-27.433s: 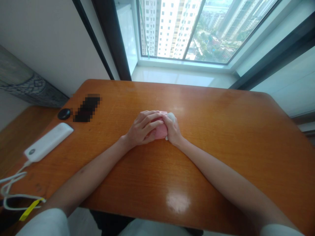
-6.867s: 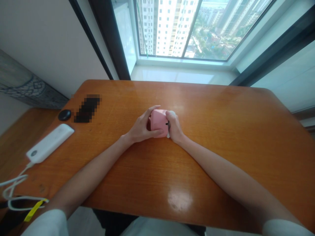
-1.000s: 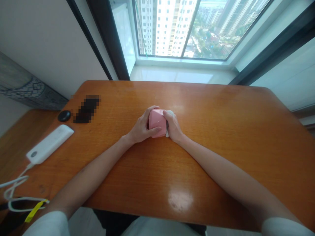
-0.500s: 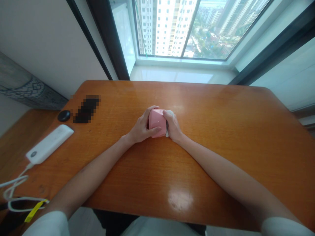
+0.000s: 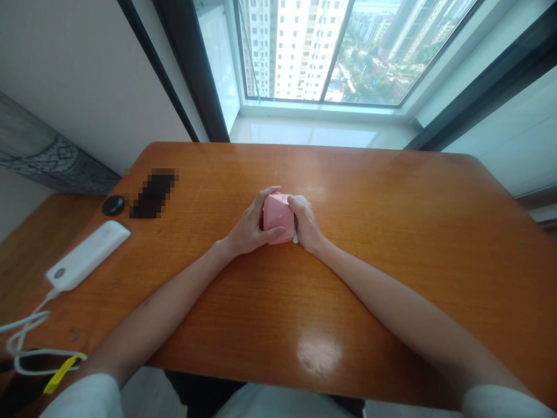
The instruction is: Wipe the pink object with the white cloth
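Note:
A small pink box-like packet (image 5: 277, 212) is held between my hands near the middle of the wooden table (image 5: 391, 232). My left hand (image 5: 252, 223) grips its left side, thumb across the near face and fingers around the far edge. On the right, my right hand (image 5: 308, 225) is closed with its thumb against the packet's upper right edge. Something whitish (image 5: 301, 200), perhaps tissue or cloth, shows between the packet and my right hand; most of it is hidden by the fingers.
At the table's left lie a white power strip (image 5: 89, 255) with a looped white cable (image 5: 30, 334), a round black object (image 5: 114, 205) and a dark pixelated object (image 5: 153, 194). A yellow tag (image 5: 61, 374) hangs near my left forearm. Beyond the far edge is a window (image 5: 322, 52).

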`<state>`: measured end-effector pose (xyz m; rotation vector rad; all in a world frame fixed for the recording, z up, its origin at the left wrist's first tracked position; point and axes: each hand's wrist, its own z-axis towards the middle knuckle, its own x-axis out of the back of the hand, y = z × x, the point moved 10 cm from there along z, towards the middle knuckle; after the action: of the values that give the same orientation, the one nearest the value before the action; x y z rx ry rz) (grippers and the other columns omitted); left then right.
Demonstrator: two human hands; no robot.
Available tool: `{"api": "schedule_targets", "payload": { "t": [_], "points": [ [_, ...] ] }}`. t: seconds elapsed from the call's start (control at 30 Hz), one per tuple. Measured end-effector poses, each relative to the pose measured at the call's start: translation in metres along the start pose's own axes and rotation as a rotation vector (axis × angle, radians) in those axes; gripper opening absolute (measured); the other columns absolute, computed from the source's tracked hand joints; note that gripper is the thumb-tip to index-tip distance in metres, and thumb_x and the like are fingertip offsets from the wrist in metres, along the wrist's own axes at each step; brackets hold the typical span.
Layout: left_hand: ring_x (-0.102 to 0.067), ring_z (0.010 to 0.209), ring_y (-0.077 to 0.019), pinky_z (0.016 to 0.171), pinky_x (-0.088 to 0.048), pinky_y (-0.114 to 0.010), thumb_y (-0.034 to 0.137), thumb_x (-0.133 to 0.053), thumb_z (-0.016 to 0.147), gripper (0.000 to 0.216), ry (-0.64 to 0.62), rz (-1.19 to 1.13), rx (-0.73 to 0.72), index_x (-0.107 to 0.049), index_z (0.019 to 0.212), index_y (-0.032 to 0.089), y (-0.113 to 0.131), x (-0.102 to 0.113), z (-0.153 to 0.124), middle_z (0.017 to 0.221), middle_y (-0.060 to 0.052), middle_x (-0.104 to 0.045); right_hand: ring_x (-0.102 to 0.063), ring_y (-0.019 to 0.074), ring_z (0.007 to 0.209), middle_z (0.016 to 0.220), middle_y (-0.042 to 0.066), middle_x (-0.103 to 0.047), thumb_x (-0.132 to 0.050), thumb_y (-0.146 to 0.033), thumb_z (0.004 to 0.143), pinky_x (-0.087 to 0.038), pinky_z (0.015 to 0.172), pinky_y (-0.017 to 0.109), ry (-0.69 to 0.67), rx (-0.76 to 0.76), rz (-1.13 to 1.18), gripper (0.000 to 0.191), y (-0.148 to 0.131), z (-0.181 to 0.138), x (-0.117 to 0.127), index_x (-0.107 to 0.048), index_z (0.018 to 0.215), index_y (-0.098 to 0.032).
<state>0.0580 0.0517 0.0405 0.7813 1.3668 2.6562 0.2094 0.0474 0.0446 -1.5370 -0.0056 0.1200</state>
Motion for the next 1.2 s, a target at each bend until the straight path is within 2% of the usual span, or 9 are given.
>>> {"api": "schedule_targets", "payload": {
  "t": [0.2, 0.4, 0.57, 0.7, 0.77, 0.87, 1.0, 1.1, 1.2],
  "points": [
    [-0.049, 0.177, -0.052, 0.141, -0.05, -0.075, 0.091, -0.107, 0.071, 0.144, -0.068, 0.259, -0.267, -0.039, 0.188, 0.043, 0.019, 0.003, -0.001, 0.195, -0.021, -0.039, -0.043, 0.0142, 0.055, 0.059, -0.004, -0.047, -0.061, -0.101, 0.098, -0.035, 0.051, 0.03, 0.007, -0.021, 0.037, 0.079, 0.006, 0.005, 0.001, -0.058, 0.072, -0.027],
    [-0.054, 0.176, -0.0454, 0.142, -0.055, -0.066, 0.067, -0.106, 0.09, 0.118, -0.11, 0.409, -0.322, -0.043, 0.184, 0.037, 0.028, 0.002, -0.002, 0.193, -0.022, -0.044, -0.042, 0.0142, 0.06, 0.064, -0.002, -0.05, -0.065, -0.102, 0.094, -0.036, 0.057, 0.031, 0.014, -0.002, 0.068, 0.08, 0.007, 0.009, 0.001, -0.056, 0.069, -0.027],
    [-0.066, 0.163, -0.0462, 0.134, -0.063, -0.063, 0.072, -0.107, 0.084, 0.126, -0.06, 0.286, -0.256, -0.042, 0.185, 0.034, 0.037, 0.003, 0.001, 0.179, -0.021, -0.058, -0.046, 0.0154, 0.064, 0.068, -0.001, -0.052, -0.068, -0.101, 0.095, -0.037, 0.057, 0.032, 0.045, 0.054, 0.063, 0.079, 0.012, 0.005, 0.008, -0.059, 0.072, -0.026],
    [-0.083, 0.127, -0.0387, 0.108, -0.073, -0.055, 0.076, -0.101, 0.089, 0.126, -0.073, 0.087, -0.027, -0.037, 0.188, 0.033, 0.013, -0.001, 0.002, 0.157, -0.018, -0.075, -0.046, 0.0148, 0.06, 0.066, -0.002, -0.052, -0.071, -0.104, 0.091, -0.036, 0.053, 0.031, 0.047, 0.073, 0.013, 0.08, 0.009, 0.001, 0.009, -0.062, 0.074, -0.026],
    [-0.084, 0.122, -0.0371, 0.104, -0.073, -0.053, 0.077, -0.099, 0.092, 0.125, -0.097, 0.032, 0.057, -0.034, 0.19, 0.034, 0.001, -0.004, 0.0, 0.156, -0.018, -0.077, -0.045, 0.0142, 0.056, 0.063, -0.003, -0.051, -0.07, -0.105, 0.09, -0.035, 0.05, 0.031, 0.04, 0.042, 0.02, 0.081, 0.009, 0.0, 0.008, -0.061, 0.074, -0.026],
    [-0.077, 0.146, -0.0449, 0.121, -0.068, -0.063, 0.079, -0.105, 0.084, 0.14, -0.09, 0.066, 0.008, -0.026, 0.193, 0.038, -0.001, -0.002, -0.001, 0.179, -0.021, -0.062, -0.045, 0.0143, 0.052, 0.06, -0.003, -0.051, -0.069, -0.105, 0.091, -0.033, 0.047, 0.031, 0.036, -0.016, 0.037, 0.08, 0.012, 0.0, 0.006, -0.06, 0.074, -0.027],
    [-0.05, 0.178, -0.053, 0.142, -0.051, -0.075, 0.083, -0.111, 0.073, 0.15, -0.09, 0.239, -0.182, -0.029, 0.193, 0.042, 0.014, -0.001, 0.0, 0.198, -0.021, -0.038, -0.045, 0.0144, 0.059, 0.064, -0.003, -0.049, -0.067, -0.099, 0.098, -0.037, 0.053, 0.031, 0.075, 0.024, 0.079, 0.077, 0.009, 0.005, 0.01, -0.054, 0.072, -0.027],
    [-0.054, 0.176, -0.0483, 0.141, -0.055, -0.07, 0.074, -0.106, 0.087, 0.133, -0.067, 0.294, -0.249, -0.032, 0.192, 0.041, 0.025, 0.0, 0.001, 0.192, -0.021, -0.047, -0.044, 0.0151, 0.063, 0.068, -0.001, -0.048, -0.066, -0.097, 0.099, -0.038, 0.056, 0.032, 0.099, 0.048, 0.066, 0.077, 0.01, 0.008, 0.014, -0.052, 0.071, -0.027],
    [-0.063, 0.167, -0.0466, 0.138, -0.059, -0.066, 0.07, -0.108, 0.085, 0.128, -0.041, 0.26, -0.252, -0.041, 0.188, 0.035, 0.034, 0.003, 0.002, 0.18, -0.021, -0.059, -0.045, 0.0154, 0.065, 0.07, -0.001, -0.049, -0.066, -0.098, 0.098, -0.04, 0.058, 0.032, 0.111, 0.077, 0.046, 0.077, 0.009, 0.007, 0.015, -0.054, 0.072, -0.027]
  ]
}}
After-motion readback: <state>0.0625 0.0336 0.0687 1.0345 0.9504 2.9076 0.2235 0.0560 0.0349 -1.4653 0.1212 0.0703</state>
